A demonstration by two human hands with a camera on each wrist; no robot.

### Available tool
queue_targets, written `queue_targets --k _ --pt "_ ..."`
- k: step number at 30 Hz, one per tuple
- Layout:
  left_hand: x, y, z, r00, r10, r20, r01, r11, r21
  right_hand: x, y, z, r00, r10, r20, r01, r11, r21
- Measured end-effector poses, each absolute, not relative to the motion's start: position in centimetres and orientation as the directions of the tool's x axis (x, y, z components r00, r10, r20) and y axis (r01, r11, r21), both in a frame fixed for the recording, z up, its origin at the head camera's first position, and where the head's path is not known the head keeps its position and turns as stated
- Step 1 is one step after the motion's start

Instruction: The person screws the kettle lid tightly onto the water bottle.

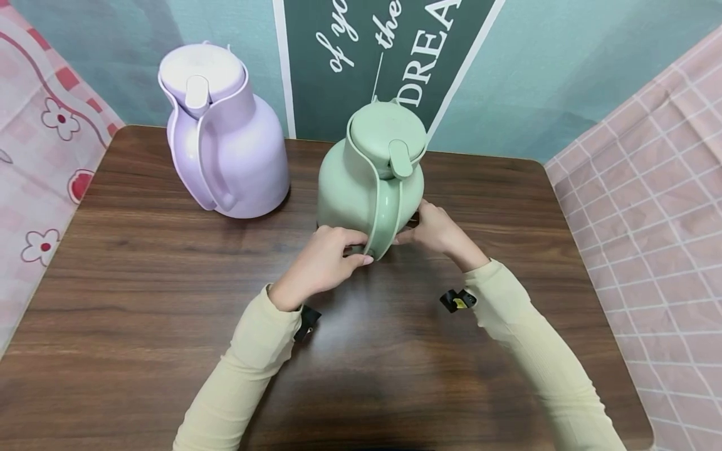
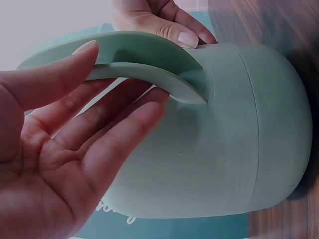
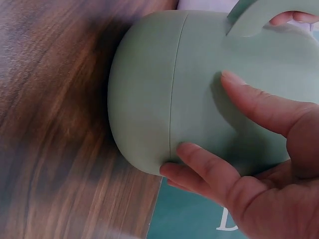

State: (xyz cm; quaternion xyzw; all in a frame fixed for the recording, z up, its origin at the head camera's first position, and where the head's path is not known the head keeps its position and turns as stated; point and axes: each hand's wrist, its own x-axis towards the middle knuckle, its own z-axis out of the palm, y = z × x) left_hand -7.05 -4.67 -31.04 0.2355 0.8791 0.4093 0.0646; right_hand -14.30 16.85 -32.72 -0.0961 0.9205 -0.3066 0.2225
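Note:
A pale green thermos jug [image 1: 341, 191] stands upright on the wooden table, its handle [image 1: 386, 216] toward me. My left hand [image 1: 324, 260] holds that handle low down; in the left wrist view its thumb [image 2: 75, 69] lies on the outer side and the fingers reach in behind. On the jug's right side is my right hand [image 1: 442, 232], low on the body. The right wrist view has its fingers [image 3: 209, 169] spread and only slightly bent, fingertips at the jug's wall near the seam. The jug's lid [image 1: 389, 128] has a thumb lever at the handle side.
A lilac thermos jug [image 1: 248, 156] stands to the left at the back of the brown table [image 1: 141, 313]. Teal cloth [image 1: 507, 94] with a dark lettered panel hangs behind. Pink checked cloth [image 1: 665, 219] lines the right side, and patterned pink cloth [image 1: 45, 169] the left.

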Motion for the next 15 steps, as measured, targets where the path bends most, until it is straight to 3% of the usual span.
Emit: queue_targets --k 15 --pt "-8.1 -6.1 -31.0 -0.921 0.387 0.038 0.276 0.581 0.766 -15.7 14.8 -32.7 -0.886 -0.308 -0.348 -0.022 0.776 -0.630"
